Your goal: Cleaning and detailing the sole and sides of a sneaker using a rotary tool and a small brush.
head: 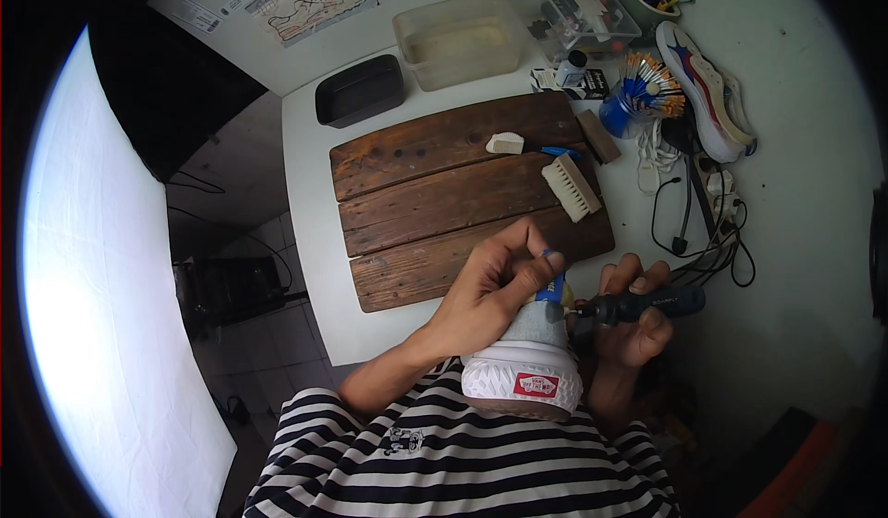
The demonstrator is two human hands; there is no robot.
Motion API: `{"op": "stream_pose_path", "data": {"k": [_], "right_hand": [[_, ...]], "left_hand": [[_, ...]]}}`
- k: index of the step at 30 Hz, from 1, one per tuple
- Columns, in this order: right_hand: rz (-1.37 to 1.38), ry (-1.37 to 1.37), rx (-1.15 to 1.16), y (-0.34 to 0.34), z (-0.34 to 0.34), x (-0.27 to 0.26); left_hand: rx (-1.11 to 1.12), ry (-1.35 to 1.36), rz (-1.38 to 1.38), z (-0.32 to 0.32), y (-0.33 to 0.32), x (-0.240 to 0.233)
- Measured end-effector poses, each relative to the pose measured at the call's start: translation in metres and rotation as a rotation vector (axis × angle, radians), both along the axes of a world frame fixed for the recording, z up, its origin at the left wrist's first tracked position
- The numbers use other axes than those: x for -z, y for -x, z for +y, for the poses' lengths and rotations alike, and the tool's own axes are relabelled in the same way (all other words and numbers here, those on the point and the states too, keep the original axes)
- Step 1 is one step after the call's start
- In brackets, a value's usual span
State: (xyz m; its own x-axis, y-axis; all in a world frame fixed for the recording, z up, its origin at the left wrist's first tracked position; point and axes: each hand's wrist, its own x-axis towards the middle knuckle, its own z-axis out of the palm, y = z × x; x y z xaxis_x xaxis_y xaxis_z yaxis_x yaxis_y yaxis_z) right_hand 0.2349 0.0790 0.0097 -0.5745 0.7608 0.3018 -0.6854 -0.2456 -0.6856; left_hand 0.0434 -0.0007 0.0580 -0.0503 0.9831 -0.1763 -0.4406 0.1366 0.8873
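A Vans sneaker (522,374) with a grey upper and white sole is held close to the striped shirt, its heel towards me. My left hand (494,289) is closed on its collar, fingers pinching a blue and yellow piece (549,288) at the collar edge. My right hand (635,310) holds a dark handheld rotary tool (655,305), whose tip points left and meets the grey collar area. Whether the tip is spinning cannot be told. Beyond the hands, a wood-backed brush (571,188) and a small pale brush (505,143) lie on a dark wooden board (416,223).
Behind the board stand a black tub (361,91) and a clear plastic basin (461,39). At the right are a blue jar of paintbrushes (628,112), another sneaker (704,95), white laces (655,157) and tangled cables (728,251). A bright white panel (104,275) rises at the left.
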Motion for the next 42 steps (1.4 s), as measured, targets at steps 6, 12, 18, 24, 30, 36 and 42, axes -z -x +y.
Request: {"op": "stream_pose_path", "data": {"k": [6, 12, 18, 24, 30, 36, 42], "right_hand": [[0.008, 0.061, 0.036, 0.004, -0.007, -0.007], [-0.009, 0.065, 0.031, 0.003, -0.005, -0.008], [0.038, 0.127, 0.062, 0.003, -0.006, -0.011], [-0.041, -0.004, 0.002, -0.003, 0.000, -0.009], [-0.065, 0.014, 0.017, -0.005, 0.001, -0.009], [-0.008, 0.020, 0.008, -0.007, 0.001, -0.010], [0.027, 0.008, -0.032, -0.007, 0.001, -0.010]], "left_hand": [[-0.003, -0.022, 0.042, 0.000, 0.000, 0.002], [-0.001, -0.003, 0.016, 0.000, -0.002, 0.000], [0.010, 0.003, 0.035, 0.000, -0.003, 0.001], [0.029, -0.024, 0.076, 0.002, -0.002, 0.000], [0.030, -0.005, 0.019, 0.002, -0.006, 0.000], [0.037, -0.030, 0.048, 0.005, -0.006, 0.000], [-0.006, -0.027, 0.064, 0.005, -0.008, 0.000]]}}
